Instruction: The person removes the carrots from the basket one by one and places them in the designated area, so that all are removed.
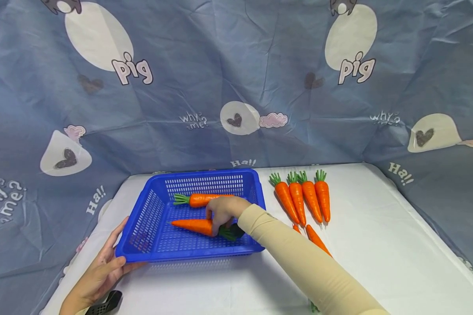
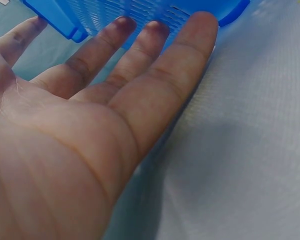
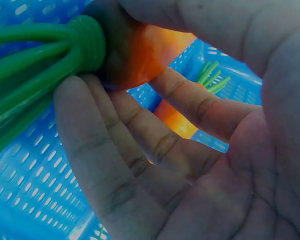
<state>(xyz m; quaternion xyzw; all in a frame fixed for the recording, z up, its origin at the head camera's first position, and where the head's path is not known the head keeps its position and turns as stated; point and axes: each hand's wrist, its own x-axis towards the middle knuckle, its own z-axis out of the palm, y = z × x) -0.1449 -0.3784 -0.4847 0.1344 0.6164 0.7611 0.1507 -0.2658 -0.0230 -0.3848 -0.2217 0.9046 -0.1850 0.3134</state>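
Observation:
A blue plastic basket (image 1: 189,254) stands on the white table, its near left corner held by my left hand (image 1: 102,271). In the left wrist view that hand's fingers (image 2: 160,80) reach out nearly straight against the basket (image 2: 55,17). Inside the basket my right hand (image 1: 224,210) pinches a carrot (image 1: 193,225) near its leafy end, the tip pointing left. Up close, thumb and fingers hold the orange carrot (image 3: 150,55) beside its green stems (image 3: 45,55). A second carrot (image 1: 201,200) lies behind it, partly covered by the hand.
Several carrots (image 1: 309,199) lie side by side to the right of the basket, leaves away from me. Nearer, another carrot (image 1: 316,238) is partly hidden by my right sleeve (image 1: 299,262). A patterned blue-grey cloth (image 1: 236,148) hangs behind the table.

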